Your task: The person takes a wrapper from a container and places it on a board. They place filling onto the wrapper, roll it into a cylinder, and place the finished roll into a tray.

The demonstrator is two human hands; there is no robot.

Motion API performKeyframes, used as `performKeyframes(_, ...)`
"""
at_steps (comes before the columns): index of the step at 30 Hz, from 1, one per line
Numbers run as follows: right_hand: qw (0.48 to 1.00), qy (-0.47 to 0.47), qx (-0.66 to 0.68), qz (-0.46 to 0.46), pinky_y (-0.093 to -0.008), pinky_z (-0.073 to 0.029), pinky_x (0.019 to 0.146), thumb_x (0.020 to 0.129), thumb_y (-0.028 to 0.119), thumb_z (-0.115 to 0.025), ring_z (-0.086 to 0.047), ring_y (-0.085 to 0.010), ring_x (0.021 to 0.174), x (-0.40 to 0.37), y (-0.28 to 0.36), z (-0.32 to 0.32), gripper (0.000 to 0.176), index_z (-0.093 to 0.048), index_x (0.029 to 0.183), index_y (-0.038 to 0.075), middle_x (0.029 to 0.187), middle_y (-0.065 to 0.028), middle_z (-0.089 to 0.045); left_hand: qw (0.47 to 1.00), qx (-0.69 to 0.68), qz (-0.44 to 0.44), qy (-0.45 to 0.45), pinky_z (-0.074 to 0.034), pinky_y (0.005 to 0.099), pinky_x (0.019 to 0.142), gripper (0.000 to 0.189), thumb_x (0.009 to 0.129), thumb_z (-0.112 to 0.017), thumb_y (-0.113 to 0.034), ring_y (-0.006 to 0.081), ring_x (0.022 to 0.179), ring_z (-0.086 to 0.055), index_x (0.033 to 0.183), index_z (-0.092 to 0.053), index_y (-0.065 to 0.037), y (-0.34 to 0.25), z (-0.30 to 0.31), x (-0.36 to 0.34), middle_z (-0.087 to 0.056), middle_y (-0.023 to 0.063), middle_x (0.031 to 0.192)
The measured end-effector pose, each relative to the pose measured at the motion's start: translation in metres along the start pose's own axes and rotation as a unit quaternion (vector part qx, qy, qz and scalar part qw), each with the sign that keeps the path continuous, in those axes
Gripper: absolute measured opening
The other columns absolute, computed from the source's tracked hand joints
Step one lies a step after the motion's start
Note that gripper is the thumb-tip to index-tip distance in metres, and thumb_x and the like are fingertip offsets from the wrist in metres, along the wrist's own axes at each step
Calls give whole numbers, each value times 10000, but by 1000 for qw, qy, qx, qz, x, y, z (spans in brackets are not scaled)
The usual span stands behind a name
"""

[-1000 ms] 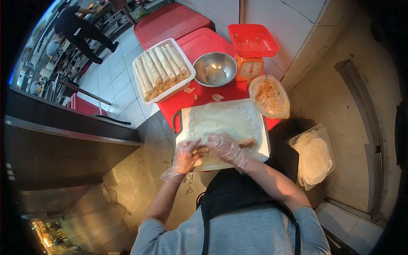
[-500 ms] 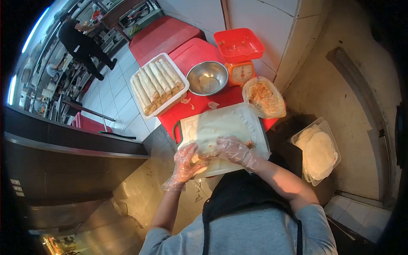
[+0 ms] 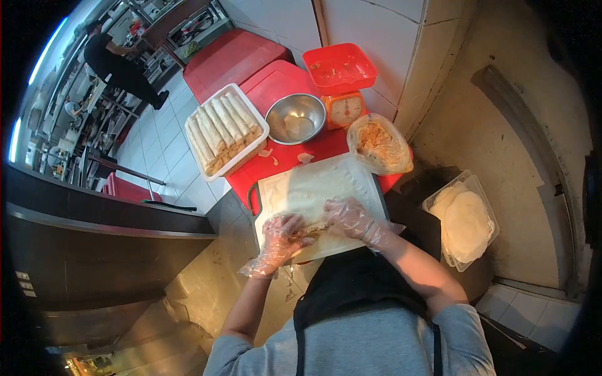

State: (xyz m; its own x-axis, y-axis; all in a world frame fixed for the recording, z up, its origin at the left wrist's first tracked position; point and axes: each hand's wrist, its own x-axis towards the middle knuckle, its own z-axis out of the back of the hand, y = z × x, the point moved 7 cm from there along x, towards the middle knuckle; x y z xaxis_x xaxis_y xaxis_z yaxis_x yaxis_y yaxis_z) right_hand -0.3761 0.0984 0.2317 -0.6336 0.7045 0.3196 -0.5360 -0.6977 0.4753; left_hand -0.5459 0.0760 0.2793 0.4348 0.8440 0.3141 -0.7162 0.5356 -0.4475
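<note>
On a white cutting board [image 3: 323, 178] lies a partly rolled spring roll [image 3: 318, 227], a pale wrapper around a brownish filling. My left hand [image 3: 281, 239], in a clear plastic glove, curls its fingers over the roll's left end. My right hand [image 3: 349, 219], gloved likewise, bends over the right part, pressing on the wrapper. Both hands cover much of the roll. Beyond the board, at its right corner, stands a bag-lined container of orange-brown filling [image 3: 380, 144]. Finished rolls [image 3: 219, 128] lie side by side in a white tray [image 3: 264, 133] at the left.
A steel bowl [image 3: 271, 125] and an orange kitchen scale [image 3: 346, 109] topped by a red basin [image 3: 342, 70] stand behind the board on a red surface [image 3: 290, 155]. Round wrappers [image 3: 463, 219] fill a clear box at the right. Another person [image 3: 116, 59] stands far left.
My left hand has gone from thumb and fingers apart to curled over the roll. Filling that showed beside my right hand is now covered. The view has shifted slightly.
</note>
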Motion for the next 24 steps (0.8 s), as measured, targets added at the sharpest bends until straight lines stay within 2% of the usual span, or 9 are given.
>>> performKeyframes(1,1000,-15,7,4,-432,-491,767,722,314,-733,-627,-301,893,-6,-6,0,258,-699,912,142,918,-86,-603,1000,19,-2,-24,-462,450,816,402,639,-835,-265,330,918,-633,993,-730,-105,-5,4,1,-688,99,1043)
performKeyframes(4,999,-9,-14,-36,-431,-462,890,700,312,-746,-610,-286,1024,-18,-18,-2,340,-700,1011,181,1002,-81,-615,997,-6,-74,6,-438,447,828,461,632,-844,-316,295,941,-628,1035,-726,-125,-2,-15,3,-688,74,1045)
performKeyframes(7,992,97,32,-72,-441,-450,883,684,320,-762,-601,-282,1021,-8,-7,26,362,-697,1015,187,973,-82,-603,997,-26,-34,62,-404,453,869,508,623,-846,-370,272,1001,-609,1061,-722,-144,9,-28,1,-681,65,1076)
performKeyframes(10,995,84,-16,-50,-440,-451,847,677,310,-766,-600,-269,1003,1,1,21,355,-699,1005,190,984,-77,-601,999,18,11,44,-381,465,894,496,642,-823,-398,249,1032,-597,1063,-721,-155,-1,-25,8,-686,42,1068)
performKeyframes(13,987,127,-84,-49,-447,-442,832,687,303,-760,-594,-262,1000,3,-5,-12,318,-702,978,190,1005,-71,-591,998,27,-41,50,-416,443,835,465,701,-801,-426,273,919,-630,1084,-718,-175,-10,-28,12,-692,37,1063)
performKeyframes(16,999,16,-28,3,-418,-470,775,665,262,-768,-613,-267,880,-6,-6,8,300,-696,948,195,921,-45,-595,995,47,-26,78,-401,445,857,409,726,-775,-434,256,936,-625,1058,-731,-200,-15,-32,13,-701,7,1030)
performKeyframes(19,1000,12,5,0,-410,-472,781,671,256,-762,-615,-263,882,-14,-12,21,240,-701,890,178,904,-38,-604,993,60,-25,104,-405,442,840,344,738,-758,-438,238,931,-625,1002,-744,-218,-15,-41,17,-707,-15,983)
performKeyframes(24,1000,-1,16,-5,-409,-475,763,700,303,-749,-614,-272,858,-20,-23,29,205,-694,834,158,856,-60,-608,998,35,-28,50,-406,439,818,270,737,-755,-396,224,911,-625,940,-746,-217,-26,-39,27,-705,-28,925)
